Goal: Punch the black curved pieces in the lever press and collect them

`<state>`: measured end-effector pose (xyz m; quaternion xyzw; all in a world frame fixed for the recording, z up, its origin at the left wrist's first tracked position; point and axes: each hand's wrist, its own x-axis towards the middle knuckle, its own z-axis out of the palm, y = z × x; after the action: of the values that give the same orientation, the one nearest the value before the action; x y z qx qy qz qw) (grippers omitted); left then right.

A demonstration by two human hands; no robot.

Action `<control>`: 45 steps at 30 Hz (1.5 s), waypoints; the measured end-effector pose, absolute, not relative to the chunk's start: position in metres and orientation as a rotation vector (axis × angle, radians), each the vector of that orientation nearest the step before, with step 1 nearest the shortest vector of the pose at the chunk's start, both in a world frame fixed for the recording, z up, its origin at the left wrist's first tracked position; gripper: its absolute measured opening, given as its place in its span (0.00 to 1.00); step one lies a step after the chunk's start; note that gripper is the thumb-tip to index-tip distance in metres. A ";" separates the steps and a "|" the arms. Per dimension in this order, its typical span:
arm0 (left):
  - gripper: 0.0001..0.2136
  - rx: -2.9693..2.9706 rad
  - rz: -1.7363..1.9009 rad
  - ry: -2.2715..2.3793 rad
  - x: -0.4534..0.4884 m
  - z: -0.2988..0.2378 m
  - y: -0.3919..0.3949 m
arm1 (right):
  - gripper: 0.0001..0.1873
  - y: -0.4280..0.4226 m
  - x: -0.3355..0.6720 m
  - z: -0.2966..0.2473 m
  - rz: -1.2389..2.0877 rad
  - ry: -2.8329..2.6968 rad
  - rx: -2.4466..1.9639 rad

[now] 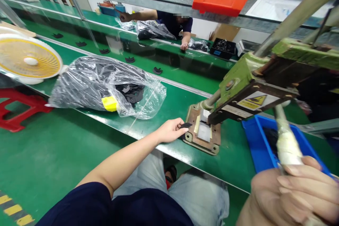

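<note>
My left grip pinched a black piece at nine o'clock of the press base, seemingly for clearance, my right grip clasping the lever.

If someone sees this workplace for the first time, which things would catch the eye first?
Probably the green press right of centre, with the left hand holding a small black piece at its base, and the right hand gripping a taped handle at lower right. Next, likely the orange bin at the top and the big clear bag of black parts left of the press.
</note>
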<state>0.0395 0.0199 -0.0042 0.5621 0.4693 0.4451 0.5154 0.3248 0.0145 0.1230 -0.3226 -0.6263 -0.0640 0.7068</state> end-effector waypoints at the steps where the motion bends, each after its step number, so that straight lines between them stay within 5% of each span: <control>1: 0.17 1.355 1.071 1.135 0.039 -0.004 0.019 | 0.40 0.015 0.322 0.126 -0.208 -1.348 -0.576; 10: 0.17 1.354 1.062 1.153 0.040 -0.001 0.018 | 0.31 0.019 0.323 0.130 -0.223 -1.390 -0.316; 21: 0.16 1.339 1.071 1.141 0.041 0.006 0.017 | 0.37 0.032 0.333 0.125 -0.205 -1.367 -0.173; 45: 0.15 1.345 1.059 1.154 0.041 0.013 0.016 | 0.31 0.030 0.331 0.123 -0.253 -1.346 -0.234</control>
<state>0.0406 0.0162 0.0132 0.5594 0.4797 0.4404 0.5128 0.3313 0.0305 0.1232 -0.1079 -0.6202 -0.1165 0.7682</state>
